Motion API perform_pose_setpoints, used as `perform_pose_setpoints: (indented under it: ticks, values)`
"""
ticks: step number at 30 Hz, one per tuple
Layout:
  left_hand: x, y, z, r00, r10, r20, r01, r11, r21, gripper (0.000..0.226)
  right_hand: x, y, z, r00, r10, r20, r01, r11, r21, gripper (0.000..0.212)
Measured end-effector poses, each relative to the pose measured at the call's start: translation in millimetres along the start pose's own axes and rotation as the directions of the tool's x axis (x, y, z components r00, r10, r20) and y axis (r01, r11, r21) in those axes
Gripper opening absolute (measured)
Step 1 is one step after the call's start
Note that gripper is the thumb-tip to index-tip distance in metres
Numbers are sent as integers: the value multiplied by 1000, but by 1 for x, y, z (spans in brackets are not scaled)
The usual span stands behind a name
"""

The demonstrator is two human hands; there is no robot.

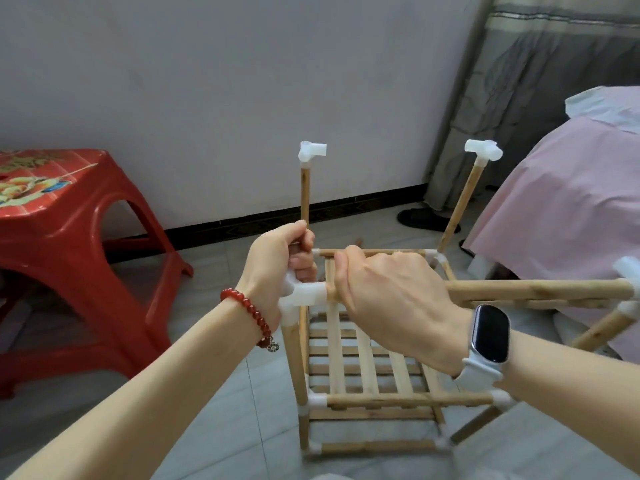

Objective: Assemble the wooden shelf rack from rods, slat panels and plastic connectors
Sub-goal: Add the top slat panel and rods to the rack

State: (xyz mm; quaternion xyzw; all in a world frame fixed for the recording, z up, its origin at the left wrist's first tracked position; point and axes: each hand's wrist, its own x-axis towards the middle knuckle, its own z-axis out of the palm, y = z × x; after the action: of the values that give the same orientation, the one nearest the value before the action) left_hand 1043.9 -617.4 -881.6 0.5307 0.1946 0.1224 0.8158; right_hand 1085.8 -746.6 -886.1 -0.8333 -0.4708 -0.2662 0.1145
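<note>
White plastic connector (300, 295) sat at the near-left top corner of the rack (367, 386), and my left hand (277, 261) was curled round it and the upright rod (304, 195) behind it, bracing the joint so it wouldn't twist. My right hand (388, 292) was wrapped tight round the top rail (540, 289), right beside that connector, apparently pressing the rail end into its socket. The rail ran off to the right of my grip toward another connector (628, 268) at the frame edge. Slat panels (360, 358) sat below my hands, already fitted. Two back uprights beyond my grip carried capped connectors (483, 149), still without rails. Judged: top tier only part done. Red stool (52, 216) stood well left.
</note>
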Motion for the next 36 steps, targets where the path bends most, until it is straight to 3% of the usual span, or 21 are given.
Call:
perform_pose_setpoints:
  ticks: [7,10,13,16,18,19,21,22,23,24,26,29,33,36]
  values:
    - [-2,0,-2,1000,8,-11,-7,996,91,37,2,1,3,999,34,-16,-35,999,-40,30]
    - [-8,-2,-1,989,91,-118,-83,994,65,30,-3,-1,-3,999,51,4,-51,998,-28,30]
    - [-13,-5,1,935,207,-288,-186,978,99,24,-4,15,-22,992,87,86,-104,973,205,27]
    - [-26,-8,6,881,347,-322,-229,908,351,13,-15,62,-45,957,280,-72,-240,907,345,31]
    - [-36,-15,8,838,470,-279,-256,789,558,8,-30,104,-54,872,461,-167,-377,848,372,36]
    - [-39,-20,11,777,576,-251,-255,654,712,5,-42,124,-60,824,532,-195,-441,818,369,37]
    - [-43,-27,17,587,808,-41,-196,191,962,14,-65,160,-68,720,661,-212,-563,735,378,32]
    - [-43,-30,24,534,837,122,-211,-8,977,21,-73,173,-72,669,717,-196,-608,680,411,29]
    - [-42,-32,37,530,808,256,-268,-127,955,27,-80,184,-74,623,768,-152,-632,607,482,27]
    - [-43,-33,54,568,744,353,-350,-170,921,34,-84,191,-74,582,810,-75,-631,507,587,28]
    - [-43,-36,90,663,576,479,-464,-187,866,41,-86,198,-72,522,842,136,-584,236,777,32]
    - [-32,-44,134,764,376,525,-480,-212,851,40,-85,202,-68,513,782,354,-475,-85,876,33]
    - [-24,-49,159,777,236,583,-503,-325,801,41,-87,212,-63,577,664,475,-417,-261,871,33]
    - [-20,-47,157,762,184,621,-536,-358,764,38,-87,217,-61,581,599,552,-419,-362,833,35]
